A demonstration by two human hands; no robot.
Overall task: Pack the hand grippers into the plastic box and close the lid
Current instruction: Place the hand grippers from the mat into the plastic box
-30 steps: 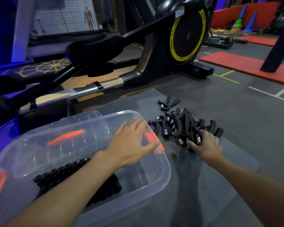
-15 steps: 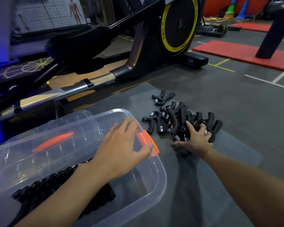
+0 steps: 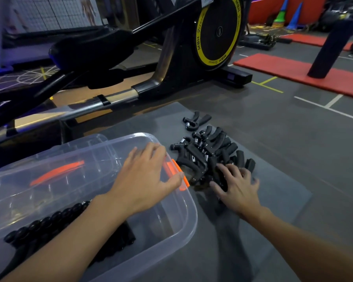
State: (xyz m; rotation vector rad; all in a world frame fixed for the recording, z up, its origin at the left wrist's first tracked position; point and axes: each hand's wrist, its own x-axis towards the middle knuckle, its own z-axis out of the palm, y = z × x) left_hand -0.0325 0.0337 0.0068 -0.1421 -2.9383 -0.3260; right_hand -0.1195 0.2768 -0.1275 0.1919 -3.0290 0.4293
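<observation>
The right hand (image 3: 235,189) laid spread fingers (image 3: 225,169) on the near side of the heaped black spring-loaded hand grippers (image 3: 204,151), while the left hand (image 3: 149,180) rested flat, fingers together, on the clear plastic box (image 3: 192,216).

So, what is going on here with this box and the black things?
A person is packing black hand grippers into a clear plastic box on a grey mat. The left hand rests on the box rim by the orange latch; the right hand lies spread on the loose pile beside it. Some grippers are in the box already, and it is open.
</observation>
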